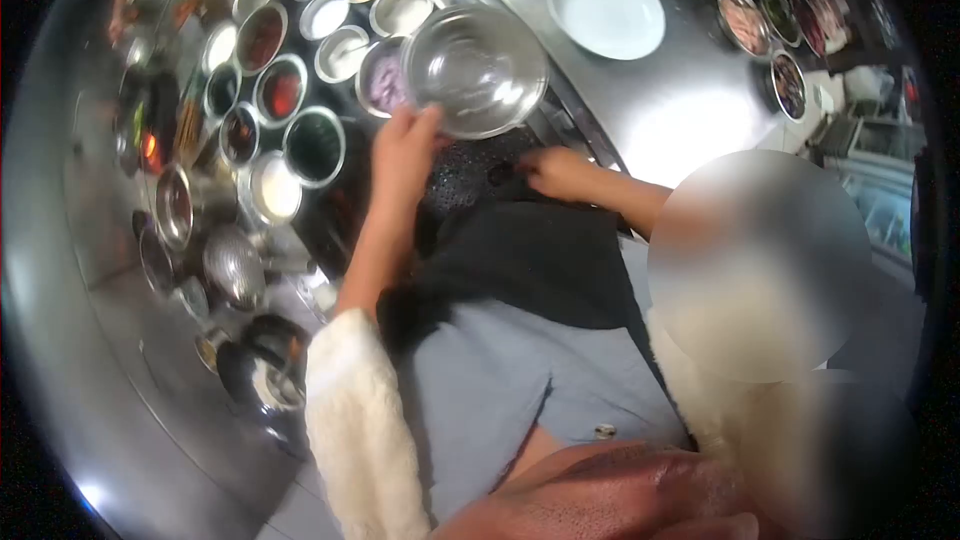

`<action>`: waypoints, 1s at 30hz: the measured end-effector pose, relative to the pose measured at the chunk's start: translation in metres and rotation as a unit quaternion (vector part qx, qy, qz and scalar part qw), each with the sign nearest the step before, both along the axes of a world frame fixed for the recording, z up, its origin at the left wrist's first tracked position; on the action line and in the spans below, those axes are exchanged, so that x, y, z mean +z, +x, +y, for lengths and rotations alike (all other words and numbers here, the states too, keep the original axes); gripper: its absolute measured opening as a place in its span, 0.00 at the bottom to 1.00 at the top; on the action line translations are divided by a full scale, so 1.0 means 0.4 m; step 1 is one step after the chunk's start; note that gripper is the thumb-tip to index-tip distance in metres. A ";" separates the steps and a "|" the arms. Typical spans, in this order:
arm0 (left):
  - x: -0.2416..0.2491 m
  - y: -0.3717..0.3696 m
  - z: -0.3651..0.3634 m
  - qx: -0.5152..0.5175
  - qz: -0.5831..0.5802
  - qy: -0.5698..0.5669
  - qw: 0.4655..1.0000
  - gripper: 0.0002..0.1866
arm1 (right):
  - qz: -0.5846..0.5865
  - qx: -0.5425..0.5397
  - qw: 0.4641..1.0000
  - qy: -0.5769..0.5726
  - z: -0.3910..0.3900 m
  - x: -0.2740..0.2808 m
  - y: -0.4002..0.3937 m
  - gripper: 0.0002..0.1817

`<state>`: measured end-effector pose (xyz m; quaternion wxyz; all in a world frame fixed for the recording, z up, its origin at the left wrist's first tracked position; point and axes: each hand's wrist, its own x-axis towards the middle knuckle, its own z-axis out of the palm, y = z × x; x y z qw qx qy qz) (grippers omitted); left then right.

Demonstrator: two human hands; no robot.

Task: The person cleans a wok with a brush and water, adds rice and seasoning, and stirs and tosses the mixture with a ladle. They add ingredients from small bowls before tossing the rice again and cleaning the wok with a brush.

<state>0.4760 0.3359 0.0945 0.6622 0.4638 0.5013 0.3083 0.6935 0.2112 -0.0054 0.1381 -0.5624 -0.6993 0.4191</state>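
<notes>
My left hand (405, 145) grips the near rim of a round, shiny metal bowl (475, 70), tilted so its inside shows; I see no food in it. Its left side overlaps a small bowl of chopped purple onion (387, 82). My right hand (560, 175) is low beside the counter edge, fingers curled together over a dark, wet-looking surface (460, 175) speckled with drops. What those fingers hold, if anything, I cannot tell. A black apron (530, 265) covers my front just below both hands.
Several metal containers of sauces and seasonings, including a red one (281, 90) and a cream one (275, 190), crowd the left. A white plate (606, 8) lies on the steel counter (690, 80). A perforated ladle (235, 268) rests lower left. Another person's arm (122, 5) shows top left.
</notes>
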 end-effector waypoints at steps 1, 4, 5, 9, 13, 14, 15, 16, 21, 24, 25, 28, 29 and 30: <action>-0.040 0.087 0.030 -0.070 0.000 -0.026 0.997 0.15 | -0.051 -0.053 0.995 -0.066 -0.046 0.008 0.040 0.14; -0.160 0.328 0.039 -0.263 0.019 -0.092 0.960 0.17 | -0.044 -0.100 0.989 -0.101 -0.195 -0.022 0.139 0.17; -0.194 0.393 0.028 -0.325 0.059 -0.081 0.940 0.17 | -0.009 -0.122 0.985 -0.125 -0.232 -0.034 0.156 0.17; -0.243 0.542 -0.039 -0.393 0.057 -0.095 0.913 0.22 | 0.042 -0.173 0.965 -0.192 -0.235 0.019 0.183 0.17; -0.215 0.456 -0.040 -0.338 -0.062 -0.134 0.929 0.26 | 0.016 -0.087 0.973 -0.213 -0.148 0.002 0.191 0.17; -0.156 0.380 -0.016 -0.371 -0.037 -0.084 0.924 0.27 | 0.000 -0.051 0.984 -0.171 -0.121 -0.017 0.198 0.17; -0.107 0.287 -0.002 -0.394 -0.003 -0.039 0.918 0.28 | -0.008 -0.005 0.992 -0.128 -0.076 -0.033 0.180 0.17; -0.123 0.193 -0.020 -0.387 -0.007 0.048 0.921 0.28 | 0.023 -0.011 0.991 -0.133 -0.022 -0.017 0.136 0.17; -0.020 -0.329 -0.325 -0.124 -0.049 0.066 0.989 0.23 | 0.013 0.248 0.963 -0.106 0.261 0.135 -0.274 0.16; -0.067 -0.492 -0.635 0.140 -0.010 0.070 0.988 0.19 | 0.161 0.406 0.899 -0.045 0.253 0.238 -0.591 0.20; -0.079 -0.525 -0.741 0.215 0.030 0.033 0.975 0.18 | 0.162 0.490 0.853 0.077 0.237 0.285 -0.699 0.21; -0.155 -0.592 -1.019 0.559 0.216 -0.075 0.797 0.16 | 0.149 0.550 0.774 0.275 0.132 0.386 -1.034 0.22; -0.168 -0.605 -1.084 0.678 0.223 -0.109 0.691 0.15 | 0.163 0.552 0.740 0.348 0.086 0.390 -1.134 0.25; -0.191 -0.625 -1.147 0.757 0.259 -0.107 0.590 0.17 | 0.121 0.577 0.730 0.345 0.067 0.364 -1.235 0.30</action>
